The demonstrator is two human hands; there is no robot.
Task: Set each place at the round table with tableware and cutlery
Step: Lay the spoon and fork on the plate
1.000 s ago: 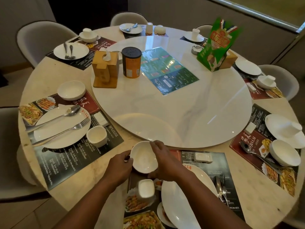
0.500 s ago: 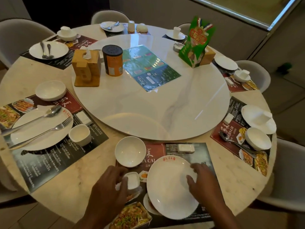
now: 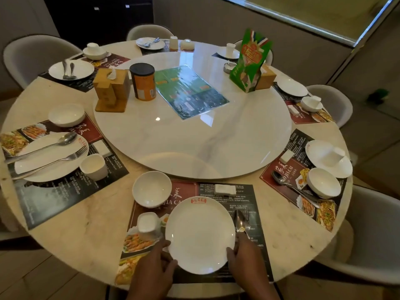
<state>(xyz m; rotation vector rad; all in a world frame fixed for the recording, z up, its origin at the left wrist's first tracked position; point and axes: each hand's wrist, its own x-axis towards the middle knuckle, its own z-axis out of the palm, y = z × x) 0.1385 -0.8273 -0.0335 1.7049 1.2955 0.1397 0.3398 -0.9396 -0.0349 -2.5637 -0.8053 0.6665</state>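
We judge the job to be partly done. At the near place the plate (image 3: 200, 234) lies flat on the placemat (image 3: 255, 204). The bowl (image 3: 152, 189) stands just beyond its upper left and the cup (image 3: 147, 222) just beside its left rim. A spoon (image 3: 239, 219) lies on the mat close to the right rim; a fork may lie with it, but we cannot make that out.

The place to the left looks finished: its dinner plate (image 3: 54, 172) carries a spoon and fork, with a cup and bowl alongside. The place to the right looks unsorted to us, since its side plate (image 3: 318, 149) has a cup tipped on it and loose cutlery on the mat. The far places around the tabletop (image 3: 86, 230) are too small to judge.

Our left hand (image 3: 151, 271) is at the near plate's lower left rim, its fingers (image 3: 163, 245) fairly straight and spread, touching the edge, not clamping it. Our right hand (image 3: 244, 260) is at the lower right rim, thumb on the edge, its fingers (image 3: 243, 240) reaching to the spoon's handle; whether they pinch it we cannot tell
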